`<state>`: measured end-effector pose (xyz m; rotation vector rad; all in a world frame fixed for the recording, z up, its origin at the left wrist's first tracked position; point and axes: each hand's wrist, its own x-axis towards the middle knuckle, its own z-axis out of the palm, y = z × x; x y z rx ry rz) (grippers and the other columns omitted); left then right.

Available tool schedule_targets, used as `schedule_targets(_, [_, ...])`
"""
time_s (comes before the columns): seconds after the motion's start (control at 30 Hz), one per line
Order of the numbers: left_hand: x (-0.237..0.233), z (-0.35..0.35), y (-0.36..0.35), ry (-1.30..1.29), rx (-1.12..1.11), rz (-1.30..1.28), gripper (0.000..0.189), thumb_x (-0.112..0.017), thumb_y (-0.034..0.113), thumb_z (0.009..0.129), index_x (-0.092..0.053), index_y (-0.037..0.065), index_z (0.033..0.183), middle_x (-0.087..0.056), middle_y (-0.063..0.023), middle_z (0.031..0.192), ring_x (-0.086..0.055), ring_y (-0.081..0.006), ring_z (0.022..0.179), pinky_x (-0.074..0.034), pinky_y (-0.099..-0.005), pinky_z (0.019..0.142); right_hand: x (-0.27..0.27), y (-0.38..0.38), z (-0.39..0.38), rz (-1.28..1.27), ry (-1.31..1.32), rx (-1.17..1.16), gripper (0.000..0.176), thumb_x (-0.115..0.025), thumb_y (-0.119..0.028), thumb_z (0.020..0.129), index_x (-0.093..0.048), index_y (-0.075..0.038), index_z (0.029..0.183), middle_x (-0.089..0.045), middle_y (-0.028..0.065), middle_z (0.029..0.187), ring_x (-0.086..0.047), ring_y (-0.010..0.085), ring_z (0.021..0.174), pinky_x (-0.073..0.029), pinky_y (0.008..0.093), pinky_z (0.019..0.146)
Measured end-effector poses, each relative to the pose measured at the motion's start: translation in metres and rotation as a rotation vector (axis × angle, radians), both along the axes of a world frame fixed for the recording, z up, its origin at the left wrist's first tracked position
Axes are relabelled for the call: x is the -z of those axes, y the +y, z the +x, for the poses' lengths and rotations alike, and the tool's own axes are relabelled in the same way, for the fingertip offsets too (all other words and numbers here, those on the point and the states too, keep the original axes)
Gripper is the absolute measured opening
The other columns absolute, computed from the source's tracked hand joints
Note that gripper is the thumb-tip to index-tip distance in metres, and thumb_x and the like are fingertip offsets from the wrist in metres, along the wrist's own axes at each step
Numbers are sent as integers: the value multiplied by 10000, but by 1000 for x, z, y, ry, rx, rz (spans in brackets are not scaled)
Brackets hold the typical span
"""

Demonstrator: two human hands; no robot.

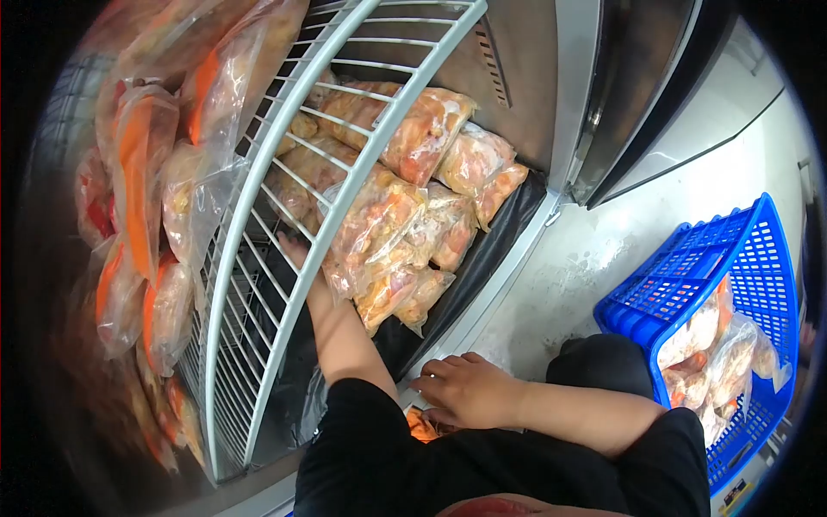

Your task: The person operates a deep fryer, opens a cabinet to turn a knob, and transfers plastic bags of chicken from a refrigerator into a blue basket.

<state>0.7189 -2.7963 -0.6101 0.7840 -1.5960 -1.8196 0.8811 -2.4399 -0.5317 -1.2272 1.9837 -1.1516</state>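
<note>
The right hand is nearest the body, a ring on one finger and its fingers bent, over something orange; whether it grips anything I cannot tell. Beside the knee, the blue basket stands tilted in view, with clear bags of pale and reddish meat inside; across on the left, a white wire shelf bears more bags, some with bright orange strips. The left hand reaches in below the shelf, just beside the meat packs; wires partly cover it, so its grip cannot be told. Those packs lie heaped on a black base inside the cabinet; they look lumpy, yellowish and pink-orange, with whitish patches, their clear plastic wrinkled and shiny.
</note>
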Motion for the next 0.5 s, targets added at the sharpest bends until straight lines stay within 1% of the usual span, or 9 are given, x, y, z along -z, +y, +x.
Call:
schedule_targets(0.2, [-2, 24, 15, -33, -104, 23, 559, -432, 442, 856, -416, 15, 1217, -465, -145, 1215, -415, -225, 1139, -275, -348, 972, 0, 0, 5, -60, 3, 2, 386, -562, -298, 794, -499, -122, 1132, -503, 96, 1045, -525, 272, 970, -419, 415, 798])
schedule_targets(0.23, [-5, 29, 20, -44, -126, 29, 567, -428, 453, 858, -415, 17, 1220, -465, -143, 1218, -411, -225, 1146, -268, -351, 979, 1, 0, 6, -61, 17, 12, 381, -575, -300, 780, -510, -113, 1106, -505, 95, 1032, -531, 268, 957, -425, 413, 783])
schedule_targets(0.3, [-10, 47, 33, -76, -180, 52, 584, -419, 475, 860, -414, 21, 1227, -463, -138, 1226, -402, -225, 1159, -255, -355, 993, 1, 0, 6, -59, 37, 28, 373, -601, -305, 753, -530, -93, 1052, -510, 92, 1006, -544, 260, 932, -438, 410, 752])
schedule_targets(0.4, [-6, 83, 48, -62, -205, 99, 609, -405, 508, 864, -412, 26, 1237, -461, -132, 1237, -389, -225, 1179, -235, -363, 1014, 2, 0, 1, -54, 40, 69, 381, -603, -305, 746, -533, -92, 1054, -511, 92, 1013, -541, 259, 939, -431, 414, 759])
schedule_targets(0.5, [42, 118, 33, 75, -75, 208, 656, -393, 507, 878, -323, 18, 1309, -411, -135, 1286, -362, -220, 1205, -219, -346, 1018, 10, -3, 4, 4, 84, 50, 384, -607, -302, 741, -544, -82, 1049, -516, 105, 1027, -538, 266, 950, -422, 415, 773])
